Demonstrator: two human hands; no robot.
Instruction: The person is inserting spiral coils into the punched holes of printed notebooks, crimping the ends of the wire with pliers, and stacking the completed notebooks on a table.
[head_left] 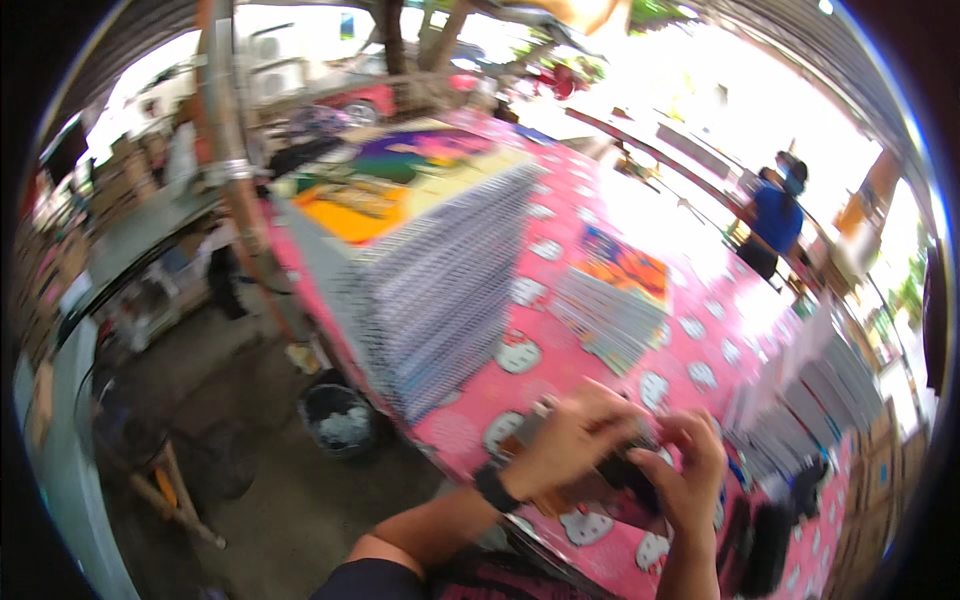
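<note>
My left hand (585,430), with a dark band on its wrist, is over the near edge of a pink patterned table (520,385). Its fingers curl in toward my right hand (695,460), whose thumb and fingers are pinched close by. Between and below the hands is a dark, blurred thing (635,485); its kind is not clear. Beyond my left hand rises a tall stack of spiral-edged booklets (450,285) with a bright cover on top. A smaller fanned pile of booklets (615,300) lies past both hands.
More stacks of books or paper (800,400) stand at the right, with a dark cylindrical thing (765,550) nearer me. A black bucket (337,415) is on the floor left of the table, beside a post (235,170). A person in blue (775,215) is at the far right.
</note>
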